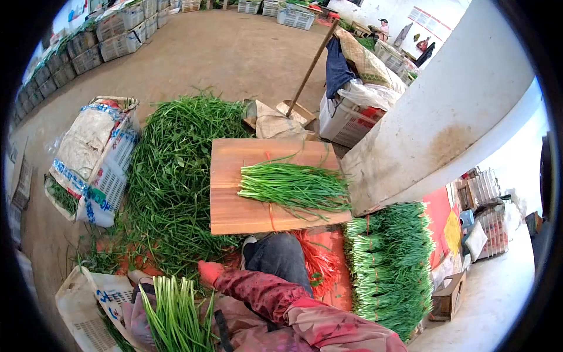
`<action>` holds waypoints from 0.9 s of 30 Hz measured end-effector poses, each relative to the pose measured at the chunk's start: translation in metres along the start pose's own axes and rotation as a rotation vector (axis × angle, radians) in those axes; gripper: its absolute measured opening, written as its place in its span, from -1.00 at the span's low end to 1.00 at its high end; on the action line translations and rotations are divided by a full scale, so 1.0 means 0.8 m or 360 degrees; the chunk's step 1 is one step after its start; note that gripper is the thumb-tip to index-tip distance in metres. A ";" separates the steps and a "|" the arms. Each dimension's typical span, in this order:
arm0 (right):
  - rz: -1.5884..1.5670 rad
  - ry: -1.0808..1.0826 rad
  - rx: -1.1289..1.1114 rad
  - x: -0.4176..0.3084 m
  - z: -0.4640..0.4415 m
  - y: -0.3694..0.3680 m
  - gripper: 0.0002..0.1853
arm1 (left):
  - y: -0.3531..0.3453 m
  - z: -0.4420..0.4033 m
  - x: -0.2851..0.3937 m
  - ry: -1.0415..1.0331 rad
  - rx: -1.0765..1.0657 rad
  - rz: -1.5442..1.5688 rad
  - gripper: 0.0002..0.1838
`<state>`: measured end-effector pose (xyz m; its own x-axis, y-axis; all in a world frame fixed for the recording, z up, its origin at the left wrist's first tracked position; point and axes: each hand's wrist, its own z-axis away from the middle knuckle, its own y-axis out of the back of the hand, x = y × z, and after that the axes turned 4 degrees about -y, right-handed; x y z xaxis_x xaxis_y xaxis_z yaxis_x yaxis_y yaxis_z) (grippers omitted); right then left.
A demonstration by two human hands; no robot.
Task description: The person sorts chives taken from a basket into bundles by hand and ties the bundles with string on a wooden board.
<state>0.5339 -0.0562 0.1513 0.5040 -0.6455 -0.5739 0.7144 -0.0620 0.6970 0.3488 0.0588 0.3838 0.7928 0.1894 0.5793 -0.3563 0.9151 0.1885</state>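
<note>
Because chives cross the red strip on the table, its ends show; right hand grip unclear, left hand unseen.

No wording can be read for certain. Blue-and-white lettered tape runs along the edge of the covered crate, its characters too distorted to make out. Blue marks stand near the upper edge of the white crate. A red-headed sheet on the wall carries print too small to decipher.
</note>
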 end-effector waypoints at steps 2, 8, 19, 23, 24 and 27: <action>0.0091 0.0115 -0.0129 0.009 -0.001 0.019 -0.77 | 0.000 0.000 0.002 0.0029 -0.0017 -0.0001 -0.60; -0.0239 0.0414 -0.0843 0.005 0.055 -0.001 -0.75 | 0.002 0.012 0.000 0.0100 -0.0055 -0.0026 -0.63; -0.0159 0.0229 -0.0596 0.061 0.043 0.000 -0.71 | 0.034 0.117 -0.089 0.0223 -0.0261 -0.0188 -0.67; -0.0117 0.0151 -0.0778 0.065 0.066 -0.006 -0.69 | 0.038 0.117 -0.008 -0.0099 0.0012 -0.0586 -0.74; -0.0105 0.0158 -0.0837 0.057 0.071 -0.011 -0.69 | 0.042 0.116 0.021 -0.0114 -0.0069 -0.0878 -0.65; -0.0167 0.0150 -0.1038 0.036 0.092 -0.022 -0.68 | 0.039 0.108 0.034 -0.0228 0.0268 -0.1111 -0.62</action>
<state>0.4999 -0.1296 0.1543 0.4350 -0.5901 -0.6801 0.8942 0.3716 0.2495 0.3162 0.0619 0.4738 0.7947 -0.4771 0.3753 0.1282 0.7363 0.6644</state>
